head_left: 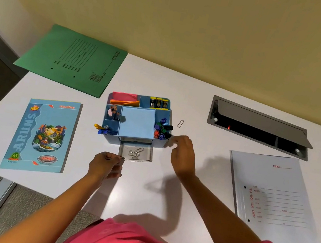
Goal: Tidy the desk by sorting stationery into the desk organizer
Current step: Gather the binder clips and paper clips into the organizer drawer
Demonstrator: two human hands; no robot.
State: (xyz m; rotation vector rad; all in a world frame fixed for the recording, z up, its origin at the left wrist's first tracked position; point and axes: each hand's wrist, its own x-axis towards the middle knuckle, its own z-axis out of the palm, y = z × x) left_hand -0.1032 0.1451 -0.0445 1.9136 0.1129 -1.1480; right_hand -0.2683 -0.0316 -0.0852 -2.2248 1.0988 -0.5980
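Both my forearms reach out bare from pink cloth sleeves over the smooth white bench (pixel 158 78). My left hand (pixel 105 165) is nearest. Its fingers are curled and its thumb and fingertip are pressed together right at the near left corner of the drawer (pixel 144 157), but I cannot tell whether they pinch the rim or something small. My right hand (pixel 183 155) hangs a little farther off, just beside the near right corner of the desk organizer (pixel 133 140). Its fingers are loosely bent and apart, and they hold nothing.

One drawer of clear plastic is pulled out toward me from the organizer's near side. A few silver wire paper clips (pixel 136 152) lie tangled inside it, too tangled for a sure count.

The organizer itself is a blue plastic box with rounded corners, split into compartments. A square pale blue pad (pixel 137 121) fills the middle. On the right stand the markers (pixel 162 129), with round caps: three purple, two black, one green and one red, as far as I can make out. On the left are a few pencils (pixel 114 111). At the far side are pink and orange paper notes (pixel 125 99) and three black-and-yellow clips (pixel 158 102) in a row.

One glossy blue notebook (pixel 42 135) lies flat to the left, and one pale grey card file (pixel 276 201) to the right. A single loose paper clip (pixel 180 123) rests on the bench near the organizer's right side, apart from it. Farther right is one grey metal cable hatch (pixel 259 128) with its lid raised. At far left lies one matte green folder (pixel 74 59).
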